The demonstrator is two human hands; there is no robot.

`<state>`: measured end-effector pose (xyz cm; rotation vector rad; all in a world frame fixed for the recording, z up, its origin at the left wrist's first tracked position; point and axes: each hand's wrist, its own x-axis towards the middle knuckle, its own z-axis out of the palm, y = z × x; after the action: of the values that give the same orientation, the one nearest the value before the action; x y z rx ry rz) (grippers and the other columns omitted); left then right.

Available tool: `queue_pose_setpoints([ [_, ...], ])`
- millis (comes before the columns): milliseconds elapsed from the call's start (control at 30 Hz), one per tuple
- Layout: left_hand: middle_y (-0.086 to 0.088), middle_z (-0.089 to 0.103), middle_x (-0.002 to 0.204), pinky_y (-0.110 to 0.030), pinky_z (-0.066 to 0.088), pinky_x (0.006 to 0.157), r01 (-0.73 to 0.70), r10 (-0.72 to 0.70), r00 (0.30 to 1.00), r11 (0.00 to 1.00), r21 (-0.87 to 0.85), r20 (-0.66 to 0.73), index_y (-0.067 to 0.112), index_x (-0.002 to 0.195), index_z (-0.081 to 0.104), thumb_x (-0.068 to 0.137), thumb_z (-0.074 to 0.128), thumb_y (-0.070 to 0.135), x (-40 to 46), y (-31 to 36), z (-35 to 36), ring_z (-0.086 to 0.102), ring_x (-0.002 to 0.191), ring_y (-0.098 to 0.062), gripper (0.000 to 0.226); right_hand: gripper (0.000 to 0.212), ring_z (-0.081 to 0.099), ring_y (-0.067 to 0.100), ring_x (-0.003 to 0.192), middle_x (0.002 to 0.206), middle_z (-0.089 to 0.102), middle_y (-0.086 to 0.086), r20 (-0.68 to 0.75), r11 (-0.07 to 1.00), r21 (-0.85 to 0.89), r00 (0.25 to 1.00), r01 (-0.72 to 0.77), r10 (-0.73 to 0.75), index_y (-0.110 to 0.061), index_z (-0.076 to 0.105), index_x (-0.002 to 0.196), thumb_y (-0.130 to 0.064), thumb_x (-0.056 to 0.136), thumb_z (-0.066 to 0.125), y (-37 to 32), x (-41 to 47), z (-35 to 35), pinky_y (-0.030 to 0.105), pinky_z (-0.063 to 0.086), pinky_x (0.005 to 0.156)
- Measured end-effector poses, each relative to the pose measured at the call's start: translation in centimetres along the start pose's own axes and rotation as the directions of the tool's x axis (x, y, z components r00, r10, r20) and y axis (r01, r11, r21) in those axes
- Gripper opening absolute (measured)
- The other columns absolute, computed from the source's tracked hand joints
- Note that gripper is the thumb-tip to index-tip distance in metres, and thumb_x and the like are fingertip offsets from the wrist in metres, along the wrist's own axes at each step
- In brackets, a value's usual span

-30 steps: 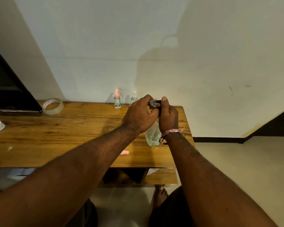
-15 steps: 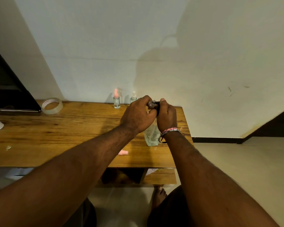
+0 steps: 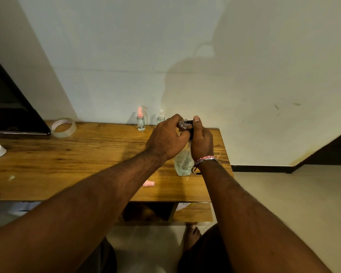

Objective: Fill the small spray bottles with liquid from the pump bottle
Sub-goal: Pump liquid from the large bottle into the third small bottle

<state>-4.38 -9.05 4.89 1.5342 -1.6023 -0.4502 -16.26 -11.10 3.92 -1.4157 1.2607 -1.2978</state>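
Both hands met at the black pump head (image 3: pixel 189 126) of the clear pump bottle (image 3: pixel 182 162) standing near the wooden table's (image 3: pixel 67 164) right edge: left hand (image 3: pixel 165 138) curled around a small open spray bottle (image 3: pixel 183 124) at the nozzle, right hand (image 3: pixel 202 142) closed on the pump, thumb on top.

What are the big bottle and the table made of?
The pump bottle looks like clear plastic, though it could be glass: you can see straight through it to pale liquid at the bottom. Its black pump top looks like plastic. The table looks like wood, or a wood-look board: brown with dark grain streaks and a soft sheen.
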Motion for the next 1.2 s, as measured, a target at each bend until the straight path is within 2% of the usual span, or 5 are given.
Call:
queue_pose_setpoints([
  [100, 0.008, 0.068, 0.088, -0.027, 0.043, 0.057, -0.005, 0.005, 1.000, 1.000, 0.012, 0.002, 0.021, 0.106, 0.063, 0.095, 0.068, 0.031, 0.0, 0.0, 0.0, 0.060, 0.068, -0.011, 0.015, 0.050, 0.070, 0.003, 0.072, 0.069, 0.073, -0.006, 0.004, 0.999, 0.034, 0.999, -0.039, 0.039, -0.028, 0.075, 0.076, -0.043, 0.110, 0.041, -0.2, 0.0, -0.1, 0.013, 0.051, 0.063],
  [333, 0.005, 0.068, 0.090, -0.035, 0.054, 0.062, -0.003, 0.002, 1.000, 0.999, 0.042, 0.006, 0.020, 0.108, 0.064, 0.093, 0.067, 0.030, -0.1, 0.0, 0.1, 0.062, 0.070, -0.015, 0.018, 0.049, 0.065, -0.006, 0.064, 0.064, 0.071, -0.010, 0.005, 0.995, 0.069, 0.997, -0.074, 0.073, -0.025, 0.072, 0.075, -0.031, 0.112, 0.039, -0.7, -0.1, -0.4, 0.008, 0.046, 0.058],
  [667, 0.006, 0.066, 0.086, -0.033, 0.049, 0.058, -0.009, 0.009, 1.000, 0.999, 0.033, 0.014, 0.021, 0.103, 0.062, 0.093, 0.067, 0.029, -0.3, 0.1, 0.1, 0.061, 0.068, -0.016, 0.014, 0.046, 0.066, -0.006, 0.069, 0.079, 0.073, -0.005, 0.036, 0.995, 0.046, 0.995, -0.091, 0.089, -0.025, 0.073, 0.082, -0.035, 0.111, 0.039, -0.9, -0.4, -0.5, 0.007, 0.047, 0.061],
  [933, 0.010, 0.066, 0.082, -0.026, 0.040, 0.056, 0.010, -0.010, 1.000, 1.000, 0.025, 0.013, 0.022, 0.104, 0.063, 0.094, 0.067, 0.028, -0.6, 0.4, -0.3, 0.060, 0.066, -0.012, 0.012, 0.048, 0.067, -0.006, 0.069, 0.068, 0.074, -0.013, 0.127, 0.984, 0.044, 0.978, -0.170, 0.163, -0.025, 0.076, 0.083, -0.047, 0.108, 0.041, -1.9, -0.8, -1.2, 0.006, 0.047, 0.062],
  [1200, 0.012, 0.062, 0.080, -0.022, 0.037, 0.055, 0.007, -0.008, 1.000, 1.000, 0.026, 0.022, 0.021, 0.106, 0.062, 0.094, 0.067, 0.026, -0.5, 0.7, 0.0, 0.056, 0.063, -0.009, 0.013, 0.045, 0.067, -0.006, 0.068, 0.075, 0.075, -0.008, 0.052, 0.976, 0.084, 0.979, -0.199, 0.195, -0.028, 0.075, 0.082, -0.047, 0.107, 0.043, -1.9, -1.0, -0.9, 0.018, 0.047, 0.067],
])
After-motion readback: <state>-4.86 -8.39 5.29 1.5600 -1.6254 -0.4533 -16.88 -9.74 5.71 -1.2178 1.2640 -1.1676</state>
